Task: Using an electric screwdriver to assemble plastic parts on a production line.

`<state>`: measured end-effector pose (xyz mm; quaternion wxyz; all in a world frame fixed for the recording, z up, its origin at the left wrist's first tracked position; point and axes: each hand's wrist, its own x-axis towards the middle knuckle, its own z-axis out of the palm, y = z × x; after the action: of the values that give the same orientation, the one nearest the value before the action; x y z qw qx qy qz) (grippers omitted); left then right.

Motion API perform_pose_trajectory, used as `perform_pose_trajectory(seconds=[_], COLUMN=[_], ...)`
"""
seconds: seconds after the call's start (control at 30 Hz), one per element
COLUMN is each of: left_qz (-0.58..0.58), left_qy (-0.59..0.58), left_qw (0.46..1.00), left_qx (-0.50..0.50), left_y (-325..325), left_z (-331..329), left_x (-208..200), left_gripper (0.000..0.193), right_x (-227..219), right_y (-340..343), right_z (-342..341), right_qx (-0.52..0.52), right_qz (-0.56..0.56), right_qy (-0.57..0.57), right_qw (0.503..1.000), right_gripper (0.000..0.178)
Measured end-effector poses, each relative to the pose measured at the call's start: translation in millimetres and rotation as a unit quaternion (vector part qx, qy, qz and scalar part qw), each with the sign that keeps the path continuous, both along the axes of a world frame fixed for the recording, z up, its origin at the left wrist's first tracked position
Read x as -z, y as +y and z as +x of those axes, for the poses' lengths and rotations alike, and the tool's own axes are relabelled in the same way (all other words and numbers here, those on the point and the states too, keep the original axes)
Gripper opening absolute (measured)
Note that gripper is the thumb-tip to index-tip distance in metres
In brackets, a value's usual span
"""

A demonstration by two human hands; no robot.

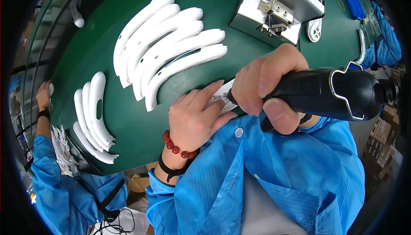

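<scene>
My right hand [274, 85] is wrapped round a black electric screwdriver [317, 89] with a wire hanging loop at its rear end. The tool lies across the view, its nose pointing left at a white plastic part [225, 90]. Whether the bit touches the part is hidden by my fingers. My left hand [192, 115], a red bead bracelet at its wrist, grips this part close to my chest. Most of the part is covered by both hands. Beyond my left hand, several curved white plastic handles [186, 63] lie side by side in a fan.
More curved white pieces [98, 106] lie at the left on the green table [141, 145]. A metal machine [274, 14] stands at the far right of centre, near a blue tray [354, 5]. Co-workers in blue sleeves [45, 158] are at both sides.
</scene>
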<state>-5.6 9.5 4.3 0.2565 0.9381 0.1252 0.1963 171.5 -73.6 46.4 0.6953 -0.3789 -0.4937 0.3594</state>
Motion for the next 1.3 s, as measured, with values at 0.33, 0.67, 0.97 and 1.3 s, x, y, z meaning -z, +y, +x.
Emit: perform_pose_trajectory(seconds=[0.33,0.67,0.97,1.3], left_qz=[-0.012,-0.057,0.162,0.125], left_qy=[0.014,0.077,0.133,0.232], left_qw=[1.0,0.995,0.969,0.957], left_qx=[-0.022,0.014,-0.133,-0.118], left_y=[2.0,1.9,160.5,428.3], left_z=[4.1,8.6,62.7,110.6], left_x=[-10.8,-28.1,-118.3,19.4], left_gripper=[0.028,0.036,0.05,0.057], right_x=[-5.3,-2.6,-59.5,-30.2], right_y=[-1.1,11.1,11.9,22.9], right_z=[6.8,-1.8,97.8,97.8], right_qx=[-0.042,0.022,0.046,0.21], right_qz=[-0.078,0.03,0.184,0.11], right_qy=[-0.095,-0.077,0.023,0.031], right_qw=[0.992,0.996,0.982,0.971], right_gripper=[0.026,0.022,0.018,0.012])
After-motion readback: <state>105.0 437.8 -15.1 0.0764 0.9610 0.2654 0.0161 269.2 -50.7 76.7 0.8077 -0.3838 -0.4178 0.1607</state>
